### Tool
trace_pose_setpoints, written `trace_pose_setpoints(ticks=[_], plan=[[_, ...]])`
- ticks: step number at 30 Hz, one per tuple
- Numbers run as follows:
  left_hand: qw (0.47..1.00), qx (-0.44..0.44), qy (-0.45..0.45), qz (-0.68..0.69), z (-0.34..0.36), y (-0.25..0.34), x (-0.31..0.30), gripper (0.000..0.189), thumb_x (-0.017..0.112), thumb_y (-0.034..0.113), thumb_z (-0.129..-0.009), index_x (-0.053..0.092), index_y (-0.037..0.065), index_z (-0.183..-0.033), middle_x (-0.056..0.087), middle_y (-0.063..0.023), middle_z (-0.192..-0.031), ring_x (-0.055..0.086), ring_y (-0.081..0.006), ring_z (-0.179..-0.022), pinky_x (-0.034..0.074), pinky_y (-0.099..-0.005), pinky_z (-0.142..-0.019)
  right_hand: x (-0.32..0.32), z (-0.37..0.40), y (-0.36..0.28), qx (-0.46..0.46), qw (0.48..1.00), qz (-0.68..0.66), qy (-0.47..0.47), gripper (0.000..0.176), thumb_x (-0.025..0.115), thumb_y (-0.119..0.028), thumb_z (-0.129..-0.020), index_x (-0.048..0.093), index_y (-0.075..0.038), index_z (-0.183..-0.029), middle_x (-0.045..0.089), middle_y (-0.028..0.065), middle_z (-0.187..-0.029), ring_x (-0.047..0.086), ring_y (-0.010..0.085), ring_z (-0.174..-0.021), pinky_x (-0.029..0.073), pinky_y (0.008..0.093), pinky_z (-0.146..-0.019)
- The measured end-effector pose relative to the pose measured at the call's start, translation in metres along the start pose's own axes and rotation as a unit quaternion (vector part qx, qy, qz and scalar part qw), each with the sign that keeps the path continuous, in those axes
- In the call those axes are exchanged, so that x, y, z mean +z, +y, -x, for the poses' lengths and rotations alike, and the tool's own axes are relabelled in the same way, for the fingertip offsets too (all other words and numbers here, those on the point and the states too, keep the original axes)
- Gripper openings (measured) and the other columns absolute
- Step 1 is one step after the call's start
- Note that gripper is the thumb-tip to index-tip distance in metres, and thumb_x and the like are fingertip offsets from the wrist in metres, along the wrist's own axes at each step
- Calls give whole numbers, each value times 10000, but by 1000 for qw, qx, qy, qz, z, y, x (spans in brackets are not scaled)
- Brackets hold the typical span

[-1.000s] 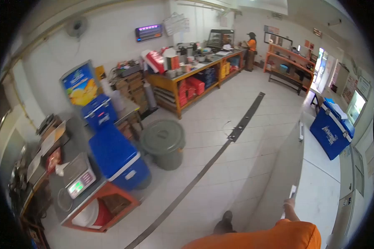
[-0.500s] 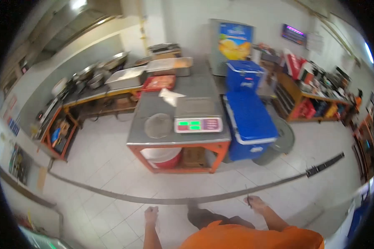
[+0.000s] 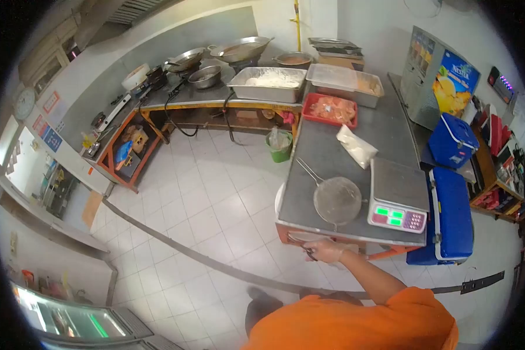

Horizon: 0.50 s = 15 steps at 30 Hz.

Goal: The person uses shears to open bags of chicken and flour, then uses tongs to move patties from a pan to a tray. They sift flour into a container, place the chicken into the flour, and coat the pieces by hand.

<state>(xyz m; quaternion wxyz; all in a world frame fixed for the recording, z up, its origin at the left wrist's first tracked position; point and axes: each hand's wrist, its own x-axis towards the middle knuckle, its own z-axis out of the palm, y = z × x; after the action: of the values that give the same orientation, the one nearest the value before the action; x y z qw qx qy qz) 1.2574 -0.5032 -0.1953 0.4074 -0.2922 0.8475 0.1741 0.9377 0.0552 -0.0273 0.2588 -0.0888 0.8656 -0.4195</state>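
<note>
Near the front edge of the metal table, my right hand is closed on scissors with dark handles, their blades pointing left. Above it on the tabletop lies a round mesh strainer. Beside the strainer stands a scale with lit green digits. A white plastic bag rests behind them, and a red tray of raw meat is further back. My left hand is out of view.
Metal trays and woks line the back counter. Blue coolers stand right of the table. A green bin is on the floor at its left. A glass-topped case sits at lower left.
The view has turned left, so the table appears further right and closer. My right hand with the scissors is now by the table's front edge. My left hand has left the view.
</note>
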Motion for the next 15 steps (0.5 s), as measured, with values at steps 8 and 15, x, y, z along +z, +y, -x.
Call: trace_pose_setpoints(ticks=[8,15], plan=[[997,5,-39,69,-146,32,-117,502,394,430,-983,572,33,-1232,569,-190,-1270,523,-355,-1204,396,-479,-1037,6,-202,-85,175,881,-418,137,262,533,-84,-931,599,-70,-1184,643,86,-767,633,193,-672,503,307,-542],[990,99,13,-96,-389,167,-406,541,331,444,-1008,542,73,-1341,497,-187,-1408,465,-356,-1300,366,-471,-1089,33,-282,-46,161,935,-236,213,379,723,-294,-860,652,-52,-1143,660,180,-987,673,250,-865,554,353,-775]])
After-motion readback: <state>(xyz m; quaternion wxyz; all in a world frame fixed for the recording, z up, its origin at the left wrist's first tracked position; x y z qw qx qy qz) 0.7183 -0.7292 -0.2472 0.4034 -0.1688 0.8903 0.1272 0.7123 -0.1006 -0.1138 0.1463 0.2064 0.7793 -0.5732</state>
